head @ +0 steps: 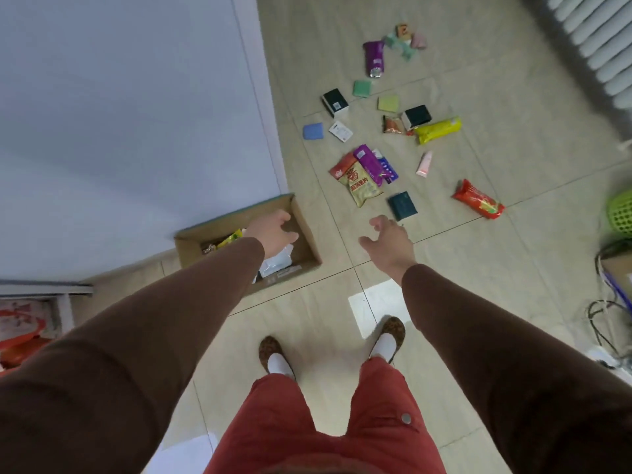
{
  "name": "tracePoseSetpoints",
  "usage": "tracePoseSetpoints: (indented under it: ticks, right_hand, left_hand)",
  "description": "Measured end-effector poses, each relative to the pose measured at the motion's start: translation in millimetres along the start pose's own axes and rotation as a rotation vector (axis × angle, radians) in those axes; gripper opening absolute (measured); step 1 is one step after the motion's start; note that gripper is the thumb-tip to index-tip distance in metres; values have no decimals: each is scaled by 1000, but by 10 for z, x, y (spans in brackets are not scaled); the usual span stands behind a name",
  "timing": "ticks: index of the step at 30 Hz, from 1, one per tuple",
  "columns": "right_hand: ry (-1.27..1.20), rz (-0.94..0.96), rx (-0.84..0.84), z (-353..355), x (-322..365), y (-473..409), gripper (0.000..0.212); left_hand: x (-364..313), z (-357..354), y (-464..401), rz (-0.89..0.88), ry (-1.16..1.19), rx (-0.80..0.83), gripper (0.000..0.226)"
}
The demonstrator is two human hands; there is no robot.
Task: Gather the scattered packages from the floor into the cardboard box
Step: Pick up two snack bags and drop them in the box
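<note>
- Bare floor (427,268) between cardboard box (309,241) and dark packet (403,205).
- Wall (119,114) tight against box's far side.
- Snack pile (364,176) crowding tiles beyond.

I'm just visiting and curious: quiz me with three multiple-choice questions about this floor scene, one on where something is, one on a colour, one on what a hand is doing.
1. Where does the cardboard box stand?
A. against the wall
B. beside the radiator
C. among the scattered packages

2. What colour is the long packet lying farthest right?
A. blue
B. red
C. white

3. What is the right hand doing?
A. gripping a packet
B. pressing on the box
C. hanging open, holding nothing

Answers: 1 A, the box's back edge meets the wall. 2 B, its wrapper is red. 3 C, its fingers are loosely spread above bare floor, near the dark green packet.
</note>
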State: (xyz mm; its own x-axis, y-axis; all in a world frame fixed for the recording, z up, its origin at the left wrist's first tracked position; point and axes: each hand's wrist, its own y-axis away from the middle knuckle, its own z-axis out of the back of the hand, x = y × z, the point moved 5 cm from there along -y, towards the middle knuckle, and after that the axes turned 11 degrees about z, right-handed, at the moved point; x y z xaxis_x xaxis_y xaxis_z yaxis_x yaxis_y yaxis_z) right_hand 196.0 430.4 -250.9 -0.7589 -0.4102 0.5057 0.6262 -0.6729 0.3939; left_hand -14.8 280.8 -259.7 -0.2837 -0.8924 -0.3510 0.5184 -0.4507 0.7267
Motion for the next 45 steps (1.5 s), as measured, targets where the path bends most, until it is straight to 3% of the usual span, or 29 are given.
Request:
tracePoseSetpoints:
  ticks: [11,17,36,45]
  right_hand:
    - [-28,-69,-34,1643,-2200,315,46]
    - [-73,-127,-85,2359,-3119,146,47]
    - [-47,-121,11,4254,-4985,-1637,48]
    - [18,23,196,4662,-5778,-2628,54]
  left_hand:
    - [-2776,-1412,460,-190,-301,-40,53]
    - [-3906,-1920,395,-322,-451,-86,47]
    - [-6791,-2547,-1110,-245,-465,-43,47]
    - [-7340,-2967,-1563,-46,-340,-82,48]
